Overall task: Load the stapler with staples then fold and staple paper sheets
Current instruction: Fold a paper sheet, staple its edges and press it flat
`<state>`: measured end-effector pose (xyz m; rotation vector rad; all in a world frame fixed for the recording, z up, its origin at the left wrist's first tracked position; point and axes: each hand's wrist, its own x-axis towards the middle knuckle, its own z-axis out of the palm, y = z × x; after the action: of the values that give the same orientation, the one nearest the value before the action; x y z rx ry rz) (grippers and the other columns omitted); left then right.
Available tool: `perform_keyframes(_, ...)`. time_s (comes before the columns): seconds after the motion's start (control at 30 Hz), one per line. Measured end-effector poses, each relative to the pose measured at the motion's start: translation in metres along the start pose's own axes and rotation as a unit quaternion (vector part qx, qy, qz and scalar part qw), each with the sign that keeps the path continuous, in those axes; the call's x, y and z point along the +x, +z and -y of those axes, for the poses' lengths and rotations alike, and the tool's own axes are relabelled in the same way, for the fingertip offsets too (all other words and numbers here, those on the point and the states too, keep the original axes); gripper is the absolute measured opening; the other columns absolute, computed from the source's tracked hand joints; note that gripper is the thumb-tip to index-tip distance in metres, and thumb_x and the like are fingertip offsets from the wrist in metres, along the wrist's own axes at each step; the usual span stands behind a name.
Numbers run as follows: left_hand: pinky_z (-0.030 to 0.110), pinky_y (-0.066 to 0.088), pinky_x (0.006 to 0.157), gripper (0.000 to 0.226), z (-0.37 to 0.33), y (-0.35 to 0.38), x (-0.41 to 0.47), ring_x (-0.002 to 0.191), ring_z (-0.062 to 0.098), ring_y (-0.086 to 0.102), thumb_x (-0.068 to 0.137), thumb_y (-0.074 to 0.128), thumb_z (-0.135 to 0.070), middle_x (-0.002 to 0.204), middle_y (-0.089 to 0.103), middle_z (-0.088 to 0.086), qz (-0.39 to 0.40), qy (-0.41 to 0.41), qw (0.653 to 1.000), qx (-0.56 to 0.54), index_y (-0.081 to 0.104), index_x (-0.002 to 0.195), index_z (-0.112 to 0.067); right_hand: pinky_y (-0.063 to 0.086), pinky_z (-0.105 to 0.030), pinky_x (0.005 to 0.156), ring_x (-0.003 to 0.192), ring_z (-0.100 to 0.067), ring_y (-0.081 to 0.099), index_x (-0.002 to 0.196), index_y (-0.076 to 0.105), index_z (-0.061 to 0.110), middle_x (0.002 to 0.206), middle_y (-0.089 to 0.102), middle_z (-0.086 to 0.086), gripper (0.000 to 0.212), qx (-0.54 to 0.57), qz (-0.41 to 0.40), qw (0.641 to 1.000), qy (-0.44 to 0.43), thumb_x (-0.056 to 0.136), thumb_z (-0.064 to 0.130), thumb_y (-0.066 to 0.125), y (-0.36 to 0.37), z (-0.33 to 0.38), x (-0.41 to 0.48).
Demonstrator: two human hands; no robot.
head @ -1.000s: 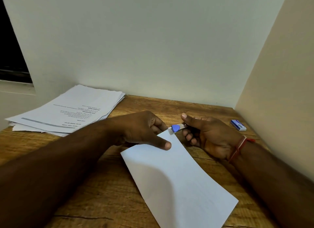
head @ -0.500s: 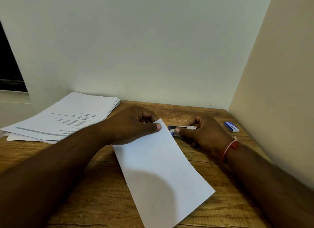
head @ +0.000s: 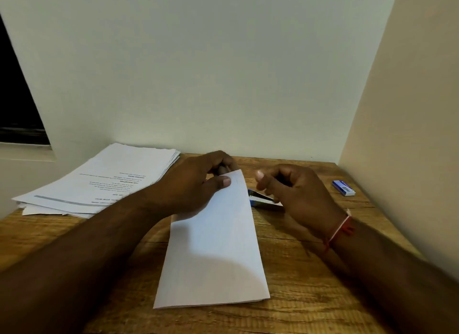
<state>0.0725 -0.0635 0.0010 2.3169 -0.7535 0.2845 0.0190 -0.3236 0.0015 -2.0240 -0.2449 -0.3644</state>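
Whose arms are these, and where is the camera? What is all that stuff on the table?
These are a person's own two arms. The picture comes from a camera worn on the head, looking down, so you see what the person sees. On the wooden table lie a stack of printed sheets, a small blue box at the right and a little stapler. The left hand pinches the far corner of a folded paper in the middle. The right hand, fingers curled, is just over the stapler; I cannot tell if it touches it.
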Motion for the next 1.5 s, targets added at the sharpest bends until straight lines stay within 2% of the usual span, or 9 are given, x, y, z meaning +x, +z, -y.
perform_keyframes(0.1, 0.018, 0.048, 0.081, 0.030, -0.007, 0.004, -0.002, 0.107, 0.000, 0.069, 0.104, 0.077, -0.032, 0.104, 0.074, -0.022, -0.041, 0.006, 0.999, -0.004, 0.066, 0.129, -0.043, 0.063, -0.023, 0.068, 0.079, -0.011, 0.081, 0.104, 0.085, 0.017, 0.091, 0.085, 0.000, 0.012, 0.116, 0.064, 0.991, 0.025, 0.096, 0.025, 0.082, 0.012, 0.016, -0.016)
perform_keyframes(0.2, 0.017, 0.046, 0.088, 0.046, -0.015, 0.014, -0.006, 0.114, 0.002, 0.061, 0.094, 0.088, -0.042, 0.118, 0.065, -0.025, -0.110, 0.045, 0.993, 0.023, 0.064, 0.132, -0.041, 0.065, -0.025, 0.068, 0.082, -0.015, 0.083, 0.108, 0.084, 0.019, 0.090, 0.085, -0.001, 0.014, 0.107, 0.041, 0.993, 0.030, 0.094, 0.015, 0.085, 0.021, 0.016, -0.021)
perform_keyframes(0.33, 0.016, 0.047, 0.069, 0.034, -0.034, 0.023, -0.006, 0.084, 0.011, 0.062, 0.086, 0.094, -0.045, 0.095, 0.067, -0.013, -0.235, 0.035, 0.971, -0.028, 0.067, 0.099, -0.030, 0.066, -0.022, 0.067, 0.083, -0.003, 0.080, 0.103, 0.084, 0.029, 0.092, 0.084, 0.011, 0.011, 0.071, -0.072, 0.995, 0.017, 0.094, 0.024, 0.086, 0.023, 0.011, -0.020)
perform_keyframes(0.43, 0.015, 0.047, 0.057, 0.029, -0.048, 0.030, -0.010, 0.065, 0.006, 0.065, 0.087, 0.094, -0.042, 0.074, 0.075, -0.004, -0.195, 0.008, 0.975, -0.107, 0.075, 0.083, -0.020, 0.062, -0.016, 0.070, 0.091, 0.005, 0.077, 0.113, 0.085, 0.032, 0.100, 0.083, 0.019, 0.017, 0.040, -0.103, 0.993, -0.037, 0.096, 0.034, 0.081, 0.023, 0.009, -0.020)
perform_keyframes(0.53, 0.013, 0.056, 0.068, 0.021, -0.047, 0.034, -0.010, 0.077, 0.003, 0.078, 0.086, 0.095, -0.037, 0.084, 0.084, -0.007, -0.162, -0.018, 0.969, -0.186, 0.084, 0.088, -0.019, 0.059, -0.010, 0.075, 0.097, 0.010, 0.074, 0.113, 0.081, 0.042, 0.101, 0.081, 0.025, 0.019, 0.019, -0.082, 0.994, -0.072, 0.097, 0.033, 0.079, 0.025, 0.008, -0.022)
perform_keyframes(0.7, 0.041, 0.070, 0.088, 0.019, -0.040, 0.026, -0.008, 0.090, 0.015, 0.084, 0.092, 0.090, -0.036, 0.090, 0.087, -0.002, -0.143, -0.040, 0.958, -0.244, 0.088, 0.097, -0.018, 0.064, -0.023, 0.089, 0.108, 0.001, 0.077, 0.121, 0.084, 0.031, 0.113, 0.083, 0.018, 0.026, 0.071, -0.043, 0.993, -0.082, 0.096, 0.024, 0.082, 0.024, 0.004, -0.018)
perform_keyframes(0.93, 0.064, 0.061, 0.106, 0.021, -0.035, 0.029, -0.008, 0.104, 0.034, 0.083, 0.098, 0.084, -0.038, 0.099, 0.087, 0.011, -0.098, -0.072, 0.937, -0.327, 0.090, 0.099, -0.018, 0.065, -0.023, 0.089, 0.107, -0.002, 0.079, 0.119, 0.085, 0.026, 0.110, 0.084, 0.014, 0.026, 0.140, -0.032, 0.988, -0.061, 0.095, 0.020, 0.083, 0.022, 0.003, -0.017)
perform_keyframes(1.33, 0.053, 0.065, 0.106, 0.019, -0.032, 0.034, -0.005, 0.104, 0.033, 0.083, 0.097, 0.083, -0.030, 0.102, 0.087, 0.012, -0.082, -0.085, 0.921, -0.371, 0.089, 0.102, -0.012, 0.065, -0.022, 0.082, 0.103, -0.008, 0.081, 0.121, 0.083, 0.018, 0.108, 0.085, 0.009, 0.029, 0.189, -0.032, 0.981, -0.041, 0.093, 0.011, 0.083, 0.018, -0.001, -0.013)
perform_keyframes(1.5, 0.053, 0.065, 0.103, 0.011, -0.035, 0.034, -0.004, 0.104, 0.035, 0.081, 0.097, 0.084, -0.025, 0.098, 0.086, 0.010, -0.086, -0.106, 0.926, -0.351, 0.090, 0.097, -0.016, 0.069, -0.033, 0.081, 0.103, -0.016, 0.082, 0.120, 0.081, 0.021, 0.108, 0.085, 0.003, 0.027, 0.194, -0.042, 0.979, -0.033, 0.095, 0.010, 0.081, 0.020, -0.004, -0.010)
